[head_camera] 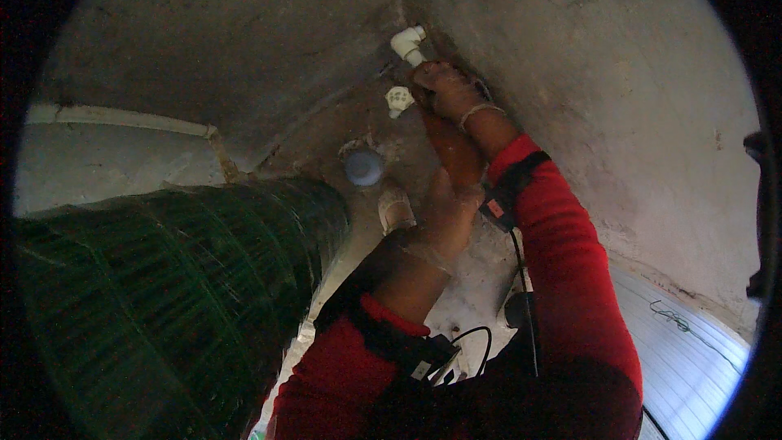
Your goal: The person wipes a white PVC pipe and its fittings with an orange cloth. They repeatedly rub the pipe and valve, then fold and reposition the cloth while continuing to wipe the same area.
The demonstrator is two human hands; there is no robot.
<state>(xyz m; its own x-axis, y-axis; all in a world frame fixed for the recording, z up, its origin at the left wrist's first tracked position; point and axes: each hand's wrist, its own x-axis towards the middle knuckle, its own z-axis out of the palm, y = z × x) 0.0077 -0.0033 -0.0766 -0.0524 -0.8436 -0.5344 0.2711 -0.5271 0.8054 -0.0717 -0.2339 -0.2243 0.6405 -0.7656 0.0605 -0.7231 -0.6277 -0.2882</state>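
Near the corner of the walls, my right hand (449, 88) is curled just below a white plastic pipe elbow (406, 43); what its fingers grip is hidden. Lower down, my left hand (458, 211) is closed around the lower end of a long reddish-brown object (453, 143), whose kind I cannot tell. This object's upper end reaches up to my right hand. Left of it is a white ribbed plastic knob or cap (399, 99). A bluish round cap (364, 167) lies farther down and left, with a short pale pipe end (395, 209) below it.
A large roll of green mesh (183, 293) in clear wrap fills the lower left. Behind it, a white pipe (122, 119) runs along the wall. At lower right is a ribbed white panel (684, 342) with thin green wire (678, 319) on it. Black cables hang from my wrist straps.
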